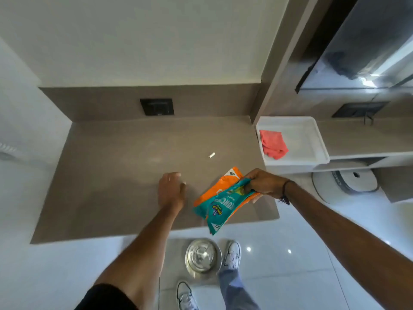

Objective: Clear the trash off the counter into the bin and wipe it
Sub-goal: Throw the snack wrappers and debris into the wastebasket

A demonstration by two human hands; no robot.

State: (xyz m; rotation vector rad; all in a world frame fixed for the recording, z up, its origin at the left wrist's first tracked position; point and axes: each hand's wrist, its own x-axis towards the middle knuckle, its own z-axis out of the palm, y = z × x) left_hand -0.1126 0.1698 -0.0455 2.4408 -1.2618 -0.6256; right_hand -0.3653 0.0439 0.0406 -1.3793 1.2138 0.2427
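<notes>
Two snack wrappers, teal over orange, are pinched together in the right hand above the counter at its near right edge, long axes slanting down toward the bin. The left hand is held loosely spread, empty.

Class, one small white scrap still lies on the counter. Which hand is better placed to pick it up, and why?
Left. The left hand is empty and open over the counter, with a clear path to the scrap. The right hand is full of wrappers.

One head-worn wide-angle view looks steeply down (from close above) onto the counter.
</notes>
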